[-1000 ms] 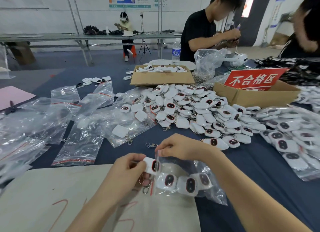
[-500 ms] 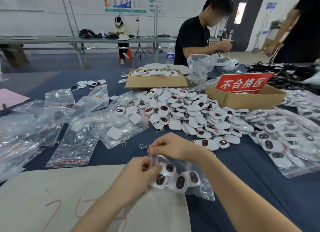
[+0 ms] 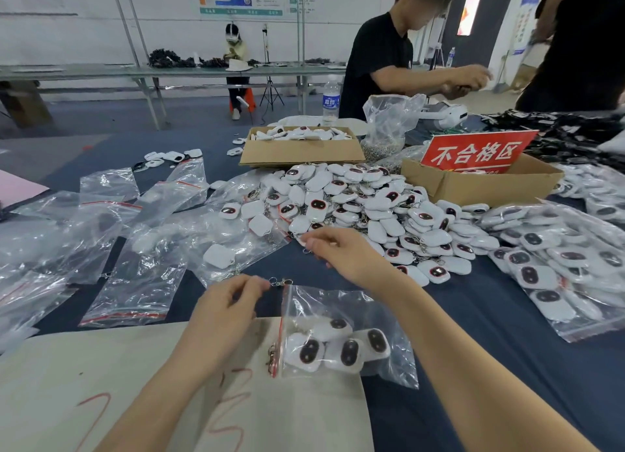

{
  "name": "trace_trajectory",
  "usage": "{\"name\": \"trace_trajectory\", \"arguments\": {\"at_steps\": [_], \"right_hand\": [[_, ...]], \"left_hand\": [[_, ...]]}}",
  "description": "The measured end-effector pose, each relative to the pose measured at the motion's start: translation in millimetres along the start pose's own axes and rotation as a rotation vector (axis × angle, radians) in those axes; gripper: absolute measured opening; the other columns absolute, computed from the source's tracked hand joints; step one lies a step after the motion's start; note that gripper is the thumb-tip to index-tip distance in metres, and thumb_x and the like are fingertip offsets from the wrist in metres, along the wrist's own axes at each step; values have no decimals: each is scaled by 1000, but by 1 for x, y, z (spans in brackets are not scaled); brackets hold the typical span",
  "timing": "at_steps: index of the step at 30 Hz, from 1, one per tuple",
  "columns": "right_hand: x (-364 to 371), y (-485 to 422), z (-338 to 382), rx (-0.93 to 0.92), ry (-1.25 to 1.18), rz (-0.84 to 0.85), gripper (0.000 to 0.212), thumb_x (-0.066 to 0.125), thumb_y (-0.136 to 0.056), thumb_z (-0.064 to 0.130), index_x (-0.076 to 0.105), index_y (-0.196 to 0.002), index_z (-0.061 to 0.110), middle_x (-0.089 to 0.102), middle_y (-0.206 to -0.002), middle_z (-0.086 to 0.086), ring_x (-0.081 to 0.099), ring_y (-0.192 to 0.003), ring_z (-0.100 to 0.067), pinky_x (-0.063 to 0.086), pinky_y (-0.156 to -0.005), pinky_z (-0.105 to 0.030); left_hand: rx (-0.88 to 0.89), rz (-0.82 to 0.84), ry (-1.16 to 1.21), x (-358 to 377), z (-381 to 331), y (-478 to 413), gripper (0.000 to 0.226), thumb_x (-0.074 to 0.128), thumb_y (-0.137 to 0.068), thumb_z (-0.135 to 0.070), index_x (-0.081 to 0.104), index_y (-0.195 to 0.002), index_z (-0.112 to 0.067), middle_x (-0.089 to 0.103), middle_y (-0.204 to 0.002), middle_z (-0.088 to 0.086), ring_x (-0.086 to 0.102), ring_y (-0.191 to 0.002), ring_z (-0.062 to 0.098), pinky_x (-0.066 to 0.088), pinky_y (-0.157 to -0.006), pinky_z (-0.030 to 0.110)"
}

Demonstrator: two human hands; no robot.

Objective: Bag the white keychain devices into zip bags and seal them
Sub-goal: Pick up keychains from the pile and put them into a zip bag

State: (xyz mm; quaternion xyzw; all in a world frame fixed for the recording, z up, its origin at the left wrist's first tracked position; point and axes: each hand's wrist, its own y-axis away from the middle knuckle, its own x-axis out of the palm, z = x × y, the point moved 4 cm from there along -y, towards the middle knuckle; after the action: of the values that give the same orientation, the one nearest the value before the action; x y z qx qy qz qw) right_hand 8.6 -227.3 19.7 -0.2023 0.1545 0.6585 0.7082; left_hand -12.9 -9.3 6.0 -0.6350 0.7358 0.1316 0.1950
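Head view, looking down: my left grip [image 3: 230,303] hovers low over the near edge of the tabletop [image 3: 473,350], its fingers curled with thumb and forefinger drawn close together. Their tips are right at a loose metal clasp [image 3: 280,281]; I cannot tell whether they actually have hold of it. My right grip [image 3: 345,253] reaches farther out, palm down, with thumb and forefinger pinching a white keychain device [image 3: 301,238] at the near rim of the pile of devices [image 3: 355,201].

Between my forearms lies a zip bag [image 3: 372,303], flat, with its red-striped mouth turned toward my left grip. Four bagged devices [image 3: 350,352] sit inside it, dark ovals facing up, and one clasp pokes out at the mouth. The bag rests partly on a beige board [image 3: 101,367] at the near left corner, which has red scribbles on it, and partly on the dark blue tabletop.

Empty bags [image 3: 145,275] are scattered toward the left edge, a few with a single device lying on them. Filled bags [image 3: 558,265] are stacked along the right edge. Beyond the pile stand a shallow cardboard box [image 3: 301,154] holding more devices and a second box [image 3: 480,184] with a red sign [image 3: 473,154] propped in it. A water bottle [image 3: 330,100] stands at the far edge, where a person in a black shirt [image 3: 378,62] leans over.
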Motion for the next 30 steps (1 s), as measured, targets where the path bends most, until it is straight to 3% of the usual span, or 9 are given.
{"name": "trace_trajectory", "arguments": {"at_steps": [3,7,9,12,16,21,24,26,30], "right_hand": [[-3,-8,-12,30,-23,-162,19,56,-99,28,67,-102,43,70,-106,11,67,-95,-30,55,-81,-37],[3,-14,-27,-7,23,-232,27,56,-98,17,65,-120,31,57,-125,-6,65,-92,-18,49,-72,-12],[4,-16,-34,-5,34,-263,33,55,-98,13,61,-129,24,46,-137,-4,60,-104,-12,41,-81,-2],[2,-18,-44,31,59,-365,37,53,-99,12,57,-134,24,43,-141,-3,60,-106,-15,37,-79,0],[1,-20,-50,76,105,-427,42,56,-99,17,52,-140,26,40,-142,-2,63,-101,-20,41,-82,-13],[-5,-22,-55,122,165,-375,45,59,-97,20,52,-140,30,44,-131,-2,54,-70,-2,39,-66,1],[-3,-24,-53,151,281,-301,46,64,-95,36,52,-139,29,44,-128,-4,54,-86,-8,39,-71,-10],[3,-23,-50,150,390,-255,49,62,-93,48,56,-136,25,46,-127,-5,57,-106,-19,46,-87,-26],[8,-19,-43,69,445,-261,41,52,-96,56,68,-121,27,58,-113,3,58,-101,-16,49,-90,-33]], "left_hand": [[60,-40,-38,4,-2,-18,23,56,-99,-31,72,-83,-36,73,-80,-14,65,-70,2,45,-68,21],[177,-34,-158,23,-8,-41,17,52,-102,-23,68,-103,-30,64,-80,-12,58,-67,-3,37,-59,7],[206,-26,-213,35,-10,-54,23,52,-102,-18,67,-118,-24,67,-95,-7,60,-83,3,40,-71,11],[242,-34,-333,51,-12,-71,32,53,-101,-18,64,-130,-16,69,-121,6,61,-108,21,46,-96,34],[282,-36,-472,67,-7,-81,33,52,-101,-25,62,-131,-17,66,-125,9,57,-113,30,43,-101,43],[262,-95,-381,67,4,-89,27,53,-101,-22,67,-124,-20,66,-121,3,53,-111,24,37,-99,37],[249,-106,-378,68,4,-90,26,52,-101,-24,67,-122,-22,64,-121,1,52,-111,22,38,-98,38],[253,-104,-385,69,3,-89,26,53,-101,-25,67,-122,-22,64,-121,2,52,-110,23,40,-98,39],[332,-21,-376,70,-5,-83,37,60,-96,-27,61,-134,-26,60,-127,1,54,-116,23,42,-102,45]]}}
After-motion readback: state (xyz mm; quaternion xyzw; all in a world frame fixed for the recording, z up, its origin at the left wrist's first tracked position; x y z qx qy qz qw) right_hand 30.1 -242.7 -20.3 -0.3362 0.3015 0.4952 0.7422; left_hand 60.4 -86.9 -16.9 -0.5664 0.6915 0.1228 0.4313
